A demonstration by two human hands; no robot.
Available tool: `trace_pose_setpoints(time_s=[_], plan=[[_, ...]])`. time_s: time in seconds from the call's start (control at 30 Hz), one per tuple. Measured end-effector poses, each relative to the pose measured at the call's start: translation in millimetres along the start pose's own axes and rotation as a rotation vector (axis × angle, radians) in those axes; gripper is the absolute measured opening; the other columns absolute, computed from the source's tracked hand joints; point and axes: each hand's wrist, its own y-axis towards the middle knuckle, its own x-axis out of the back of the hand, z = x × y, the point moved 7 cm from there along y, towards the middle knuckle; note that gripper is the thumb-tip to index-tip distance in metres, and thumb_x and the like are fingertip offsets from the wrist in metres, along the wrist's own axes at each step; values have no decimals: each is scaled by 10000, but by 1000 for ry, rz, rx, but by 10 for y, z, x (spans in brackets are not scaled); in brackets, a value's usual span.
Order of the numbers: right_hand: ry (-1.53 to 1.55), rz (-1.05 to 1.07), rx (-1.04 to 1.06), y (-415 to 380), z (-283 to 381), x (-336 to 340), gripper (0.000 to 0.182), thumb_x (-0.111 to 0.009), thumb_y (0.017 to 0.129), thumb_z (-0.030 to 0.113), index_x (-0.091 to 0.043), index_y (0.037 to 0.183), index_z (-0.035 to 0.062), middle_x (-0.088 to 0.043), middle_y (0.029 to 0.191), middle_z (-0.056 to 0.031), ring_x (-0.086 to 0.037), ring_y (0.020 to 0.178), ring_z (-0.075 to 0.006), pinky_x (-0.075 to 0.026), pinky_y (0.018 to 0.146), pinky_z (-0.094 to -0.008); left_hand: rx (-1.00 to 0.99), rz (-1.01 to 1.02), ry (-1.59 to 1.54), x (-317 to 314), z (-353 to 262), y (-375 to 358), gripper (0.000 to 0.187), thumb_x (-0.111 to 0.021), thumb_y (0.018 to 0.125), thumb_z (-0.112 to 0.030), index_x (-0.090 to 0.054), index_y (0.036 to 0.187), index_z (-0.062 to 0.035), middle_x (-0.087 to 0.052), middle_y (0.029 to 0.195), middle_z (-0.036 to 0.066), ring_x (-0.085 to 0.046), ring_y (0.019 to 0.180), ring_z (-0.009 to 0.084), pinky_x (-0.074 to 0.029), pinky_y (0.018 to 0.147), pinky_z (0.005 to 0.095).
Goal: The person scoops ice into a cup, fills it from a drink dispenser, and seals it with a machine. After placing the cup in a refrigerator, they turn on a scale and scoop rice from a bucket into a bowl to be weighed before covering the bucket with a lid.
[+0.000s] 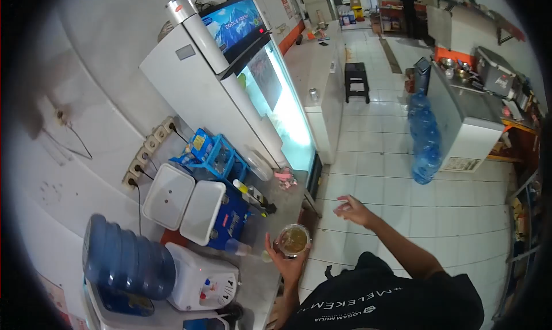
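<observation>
Tiled floor (368,186) is running beside the worktop (256,278); the left hand (289,265) is cupping a round bowl (294,241) in curved fingers — the right hand (357,211) is hovering rightward, apart, fingers loosely spread.

Legible words, few and scattered

Fridge (233,97): blue header panel (233,24) reads "COOL & FRESH" in pale capitals. Black shirt (397,307) on the person: "MELEKEM" in white capitals, hash mark at one end. Smaller "LOGAM MULIA" on same shirt, small white emblem alongside; finer line near it too small to read. Blue cooler box (227,222): pale lettering plus red patch, wording unclear. Wall sign (287,8) beyond fridge: reddish print, unreadable. Blue packet (200,144): yellow patch, any print too small to make out.
</observation>
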Motion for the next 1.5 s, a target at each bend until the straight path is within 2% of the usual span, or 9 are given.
trace_pose_setpoints(time_s=[0.2,0.33,0.63,0.77,0.83,0.93,1.03,1.27,1.5], plan=[[-438,98,257,2768,1318,-109,957,-572,859,633,-260,1441,-59,-368,1449,-269,-338,1376,-364,-309,1115,-412,-23,-262,38,-516,41,1106,1191,-895,592,-36,-114,1487,-116,-498,1258,180,-540,1151,279,-479,984,408],[-287,-31,412,4555,1113,-402,901,-484,889,653,-275,1436,-31,-354,1414,-301,-330,1347,-437,-298,1110,-446,-73,-397,199,-837,19,1575,1204,-907,573,-44,-122,1485,-103,-497,1271,178,-522,1175,286,-464,1001,415],[-297,381,571,4802,1450,-170,375,-387,978,349,-502,939,-6,-534,934,-183,-526,910,-348,-415,812,-427,2,-627,453,-1211,-120,2525,1307,-946,524,-154,-89,1509,-98,-477,1301,172,-521,1155,288,-447,998,418],[-273,463,553,4813,1018,139,340,-398,977,297,-545,1000,-8,-564,981,-191,-533,917,-361,-418,828,-424,-125,-698,453,-1196,-390,3181,1340,-944,533,-200,-36,1514,-97,-531,1217,166,-553,1118,289,-451,986,416],[-327,437,691,4602,760,545,294,-418,970,204,-558,1142,11,-566,1140,-229,-537,1030,-387,-419,919,-425,-186,-690,482,-1168,-515,3408,1318,-939,548,-232,-46,1508,-92,-540,1189,166,-572,1103,284,-469,975,409],[-447,30,1105,4008,726,1314,350,-364,1014,263,-567,996,-22,-587,1019,-162,-567,954,-358,-447,842,-432,-172,-621,369,-1350,-632,3787,1300,-938,551,-212,-58,1499,-81,-552,1173,169,-572,1120,279,-485,971,404],[-40,296,352,4092,125,2059,198,-452,965,154,-568,1014,0,-576,1008,-165,-563,950,-361,-454,827,-432,-204,-464,269,-1660,-439,4275,1236,-923,569,-154,-110,1497,-84,-541,1225,200,-558,1157,291,-479,1002,419],[-342,-295,262,3679,775,3475,188,-459,955,141,-565,1019,0,-574,1009,-167,-561,948,-363,-453,824,-433,-235,-385,217,-2455,308,5786,1078,-895,635,-139,-189,1445,-49,-526,1242,217,-527,1190,308,-416,1042,426],[-360,-503,185,3573,969,4016,179,-466,944,129,-563,1024,1,-572,1010,-170,-560,945,-365,-452,821,-435,-265,-539,225,-2650,685,6834,1036,-852,651,-50,-184,1442,-39,-490,1254,224,-526,1173,321,-409,1044,419]])
